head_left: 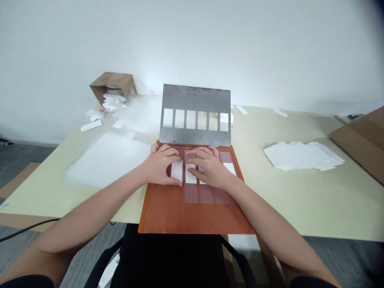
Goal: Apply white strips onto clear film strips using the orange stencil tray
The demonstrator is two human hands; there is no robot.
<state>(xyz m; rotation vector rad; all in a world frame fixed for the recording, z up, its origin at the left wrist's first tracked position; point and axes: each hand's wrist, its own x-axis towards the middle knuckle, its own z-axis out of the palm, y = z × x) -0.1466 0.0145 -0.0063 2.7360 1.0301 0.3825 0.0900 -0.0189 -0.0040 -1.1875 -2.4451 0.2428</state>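
Atop the orange plate (192, 216), both hands (159, 166) (208, 168) rest among four sheets (177, 170).

1 head-worn camera gives this view; it looks forward and down from above the person's lap, facing the left hand (159, 166) and right hand (208, 168); both sit close, just below mid-frame; the orange board (192, 212) lies nearest; the table (300, 200) stretches across the middle distance; the wall (192, 40) fills the top, farther off.
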